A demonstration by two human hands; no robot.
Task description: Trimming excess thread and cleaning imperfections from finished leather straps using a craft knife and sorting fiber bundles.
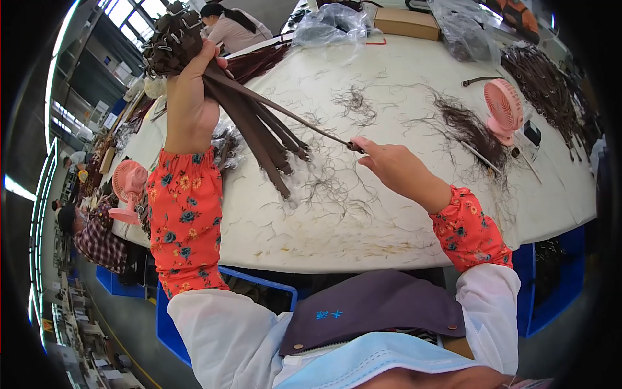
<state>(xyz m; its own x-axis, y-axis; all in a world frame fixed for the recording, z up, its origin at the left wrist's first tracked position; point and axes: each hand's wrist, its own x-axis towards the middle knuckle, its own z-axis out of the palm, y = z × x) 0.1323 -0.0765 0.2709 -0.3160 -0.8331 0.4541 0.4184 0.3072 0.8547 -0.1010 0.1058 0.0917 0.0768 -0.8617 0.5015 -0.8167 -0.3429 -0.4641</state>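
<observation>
My left hand (201, 82), raised at the upper left, is closed around a thick bundle of dark brown straps (238, 112). Small metal buckles (167, 44) cluster at the bundle's top, above the fist. The lower strap ends hang down to the right over the pale tabletop, some with clear plastic at their tips. One strap (301, 119) is drawn away from the bundle, and my right hand (388, 163) pinches its end between thumb and fingers. Loose dark threads (354, 104) lie scattered on the table beneath.
A pink fan (503, 109), a dark thread pile (469, 126) and more buckled straps (539, 82) lie right. Another pink fan (129, 187) stands left. Plastic bags (330, 24) and a cardboard box (407, 23) sit at the back. Blue bins (559, 282) stand below the table. A person (235, 29) sits beyond it.
</observation>
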